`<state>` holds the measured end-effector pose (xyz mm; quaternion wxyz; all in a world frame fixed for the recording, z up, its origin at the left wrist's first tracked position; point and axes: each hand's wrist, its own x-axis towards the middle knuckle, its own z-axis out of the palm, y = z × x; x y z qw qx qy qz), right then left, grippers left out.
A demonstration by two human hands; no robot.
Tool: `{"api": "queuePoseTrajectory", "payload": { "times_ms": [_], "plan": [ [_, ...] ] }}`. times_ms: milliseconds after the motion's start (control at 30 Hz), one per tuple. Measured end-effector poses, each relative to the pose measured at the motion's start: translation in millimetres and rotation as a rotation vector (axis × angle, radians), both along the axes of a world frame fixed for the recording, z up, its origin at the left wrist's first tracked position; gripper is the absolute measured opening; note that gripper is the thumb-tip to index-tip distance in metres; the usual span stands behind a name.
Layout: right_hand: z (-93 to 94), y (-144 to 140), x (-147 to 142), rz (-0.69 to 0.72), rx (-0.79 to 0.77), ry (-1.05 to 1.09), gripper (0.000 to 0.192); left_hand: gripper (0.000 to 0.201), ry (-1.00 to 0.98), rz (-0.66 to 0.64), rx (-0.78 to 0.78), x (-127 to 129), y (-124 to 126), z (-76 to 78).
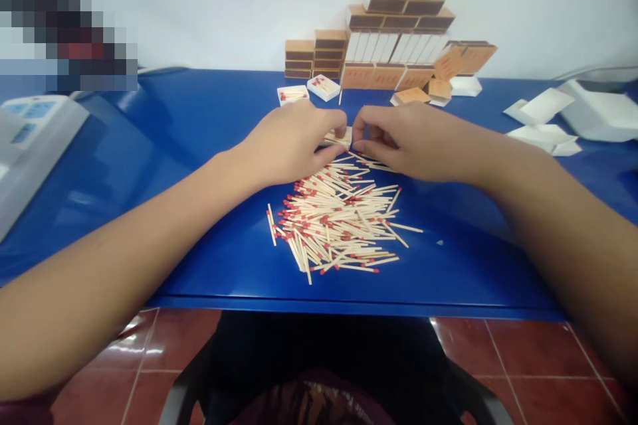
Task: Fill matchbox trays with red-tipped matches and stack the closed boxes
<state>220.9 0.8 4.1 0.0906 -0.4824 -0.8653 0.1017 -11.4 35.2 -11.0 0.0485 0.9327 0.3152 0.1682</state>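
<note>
Behind a heap of loose matches (339, 219) with red heads, a small white matchbox tray (347, 139) with matches in it sits between my two hands. My left hand (294, 143) is closed on the tray, thumb at its near side and fingers over its far side. My right hand (403, 139) is at the tray's right end, its fingers curled and thumb and forefinger close together. Whether a match is pinched there is hidden. Several loose matches lie under my right hand.
Two white trays with matches (293, 94) stand beyond my left hand. Stacked matchboxes (399, 20) rise against the wall. Loose matchbox sleeves (411, 97) and folded white paper pieces (541, 109) lie at right. A white device (44, 136) stands at left on the blue table (199, 265).
</note>
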Motion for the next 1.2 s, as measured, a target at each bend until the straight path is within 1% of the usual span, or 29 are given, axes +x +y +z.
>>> {"api": "queuePoseTrajectory", "payload": {
  "times_ms": [200,333,533,700,933,1067,1200],
  "plan": [
    [-3.1,-2,-2,-0.027,0.038,-0.050,0.017,0.027,0.041,-0.002,-0.015,2,-3,4.9],
    [-2.6,-3,-2,-0.040,0.056,-0.100,0.016,0.028,0.050,-0.008,-0.011,4,-5,5.4],
    [-3.6,0,-2,-0.076,0.083,-0.162,0.019,0.026,0.065,-0.044,0.074,7,-7,4.0],
    [-4.4,0,-1,-0.096,0.096,-0.197,0.021,0.027,0.136,0.000,0.107,13,-12,4.5],
    [-3.6,0,-3,-0.102,0.098,-0.205,0.019,0.032,0.127,0.003,0.158,13,-13,1.9],
    [-6.0,1,-3,-0.108,0.110,-0.190,0.018,0.026,0.088,0.000,0.132,11,-12,0.1],
    [-9.3,2,1,-0.085,0.129,-0.179,0.022,0.022,0.032,-0.005,0.087,11,-13,0.3]
  ]
}}
